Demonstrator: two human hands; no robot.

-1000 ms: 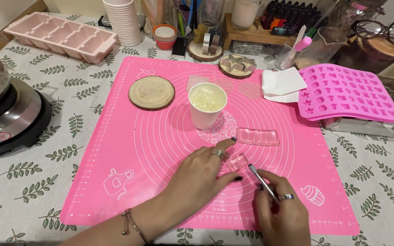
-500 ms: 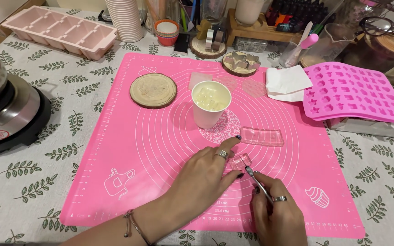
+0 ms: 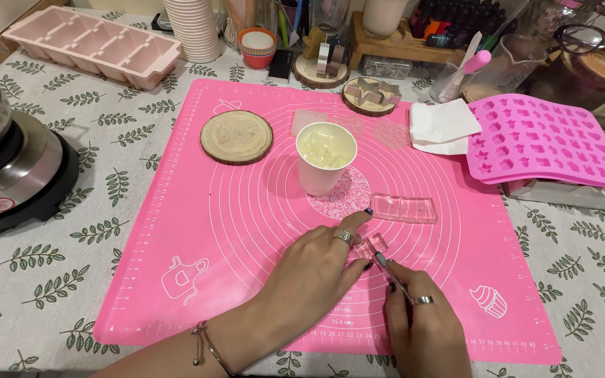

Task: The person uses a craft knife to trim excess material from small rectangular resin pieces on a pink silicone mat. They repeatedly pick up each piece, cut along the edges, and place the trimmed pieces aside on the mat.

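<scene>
Cutting step: left hand (image 3: 320,269) is pinning the small clear block (image 3: 374,244) on the pink mat (image 3: 197,231); right hand (image 3: 425,329) is gripping a thin blade (image 3: 391,271) w/ tip at the block. Next probably needs steady downward pressure, fingers clear.

You are working on a matt pink silicone mat (image 3: 246,231) lying over a leaf-printed cloth (image 3: 57,280). Your left hand (image 3: 316,269) is pressing on a clear, glossy block (image 3: 372,246), and your right hand (image 3: 425,329) is gripping a thin shiny metal tool (image 3: 393,275). A smooth paper cup (image 3: 325,168) is standing beside a rough-grained wooden coaster (image 3: 237,136).
</scene>
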